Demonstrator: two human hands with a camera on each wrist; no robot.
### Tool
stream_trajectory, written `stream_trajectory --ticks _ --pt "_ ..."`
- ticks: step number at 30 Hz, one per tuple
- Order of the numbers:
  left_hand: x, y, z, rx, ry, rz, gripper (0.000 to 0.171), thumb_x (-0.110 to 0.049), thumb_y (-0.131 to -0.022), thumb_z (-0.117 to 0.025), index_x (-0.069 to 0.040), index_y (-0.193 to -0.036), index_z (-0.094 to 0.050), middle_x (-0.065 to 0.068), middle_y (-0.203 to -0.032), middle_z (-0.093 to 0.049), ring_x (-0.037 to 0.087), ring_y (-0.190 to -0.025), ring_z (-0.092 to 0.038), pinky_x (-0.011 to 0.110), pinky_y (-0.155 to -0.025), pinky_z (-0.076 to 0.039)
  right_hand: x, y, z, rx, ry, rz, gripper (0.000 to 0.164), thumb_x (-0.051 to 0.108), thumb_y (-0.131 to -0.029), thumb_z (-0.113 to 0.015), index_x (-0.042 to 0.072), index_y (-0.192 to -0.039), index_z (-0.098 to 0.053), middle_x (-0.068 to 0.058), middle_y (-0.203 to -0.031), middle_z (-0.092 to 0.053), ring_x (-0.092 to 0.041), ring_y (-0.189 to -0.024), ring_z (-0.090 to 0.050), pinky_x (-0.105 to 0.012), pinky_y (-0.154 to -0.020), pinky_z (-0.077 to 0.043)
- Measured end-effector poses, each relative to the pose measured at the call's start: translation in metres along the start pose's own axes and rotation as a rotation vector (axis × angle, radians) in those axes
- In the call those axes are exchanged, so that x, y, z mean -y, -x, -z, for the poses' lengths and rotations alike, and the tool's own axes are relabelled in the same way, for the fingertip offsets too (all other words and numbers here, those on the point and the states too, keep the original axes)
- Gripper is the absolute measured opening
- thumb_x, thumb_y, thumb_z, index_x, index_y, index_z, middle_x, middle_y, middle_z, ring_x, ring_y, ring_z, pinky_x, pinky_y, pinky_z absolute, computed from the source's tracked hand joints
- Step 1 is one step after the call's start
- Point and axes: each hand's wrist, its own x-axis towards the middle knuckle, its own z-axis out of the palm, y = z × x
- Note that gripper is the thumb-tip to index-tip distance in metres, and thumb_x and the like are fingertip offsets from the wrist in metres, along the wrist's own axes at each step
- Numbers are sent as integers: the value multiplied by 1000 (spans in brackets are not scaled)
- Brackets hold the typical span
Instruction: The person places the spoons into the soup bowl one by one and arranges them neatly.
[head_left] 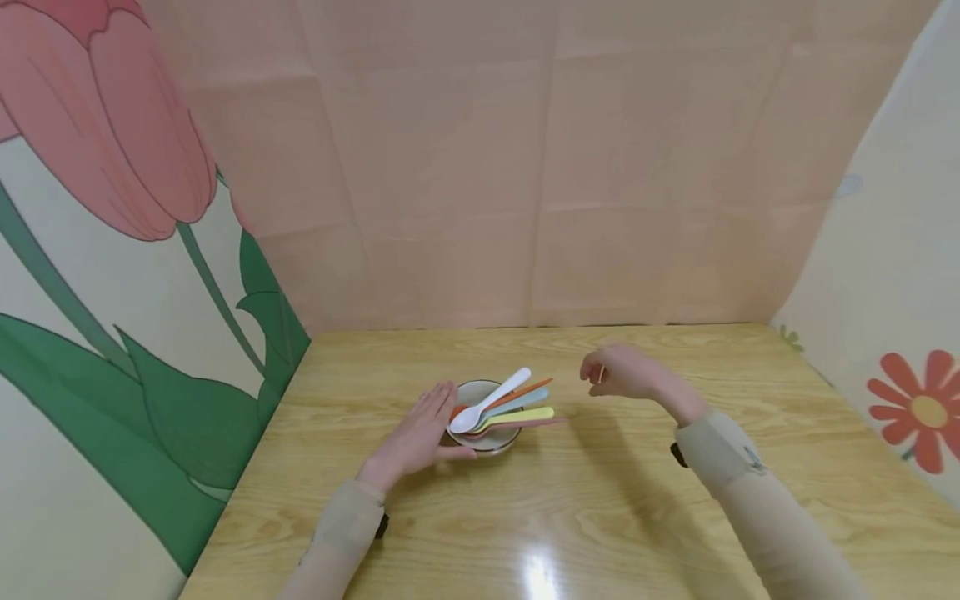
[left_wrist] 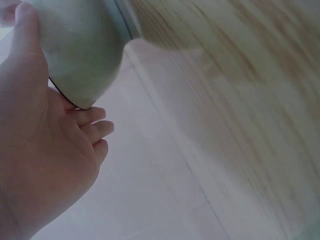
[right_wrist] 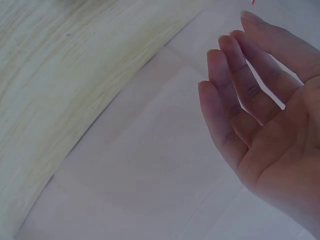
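Observation:
A bowl with a dark rim stands on the table, holding several spoons whose handles point right. A white spoon lies uppermost. Beside it show an orange handle, a light blue handle, a yellow-green spoon and a pink handle. My left hand holds the bowl's left side, thumb at the near rim and fingers along the far left; the left wrist view shows its pale green outer wall. Right of the spoons, my right hand hovers over the table, fingers loosely bent around nothing.
The wood-grain table runs back to a pink sheet hung behind it. A tulip-printed panel borders the left side, and a flower-printed panel the right. Both wrists wear dark devices under the sleeves.

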Motion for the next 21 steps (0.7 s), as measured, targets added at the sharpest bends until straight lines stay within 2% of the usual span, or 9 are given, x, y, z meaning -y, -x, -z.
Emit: stream_trajectory --ticks 9,15,18,21 --pt "2 3 2 -1 19 21 111 -73 -76 -52 1 -149 -12 14 -158 -9 30 -147 -13 42 -122 -15 -8 22 -8 -60 -41 -53 11 11 -82 -70 9 -92 -68 -5 -85 -69 -12 -74 -62 -23 -63 -52" --pt "2 9 5 8 63 41 112 -70 -76 -54 1 -149 -8 15 -158 -4 30 -147 -11 42 -122 -14 -8 38 -16 -88 1 -88 11 13 -87 -65 8 -96 -68 -1 -87 -69 -8 -74 -61 -24 -63 -52" --pt "4 11 8 -4 76 62 113 -69 -76 -55 0 -150 -5 14 -158 -1 30 -148 -6 44 -122 -12 -7 47 -22 -134 33 -113 16 14 -89 -62 5 -101 -67 -6 -92 -69 -13 -78 -63 -29 -67 -55" --pt "9 14 13 -31 46 86 113 -71 -76 -55 -5 -150 0 13 -158 3 30 -147 1 47 -122 -10 -5 55 -29 -188 85 -139 26 17 -91 -61 1 -111 -63 -14 -102 -68 -24 -85 -65 -38 -72 -57"
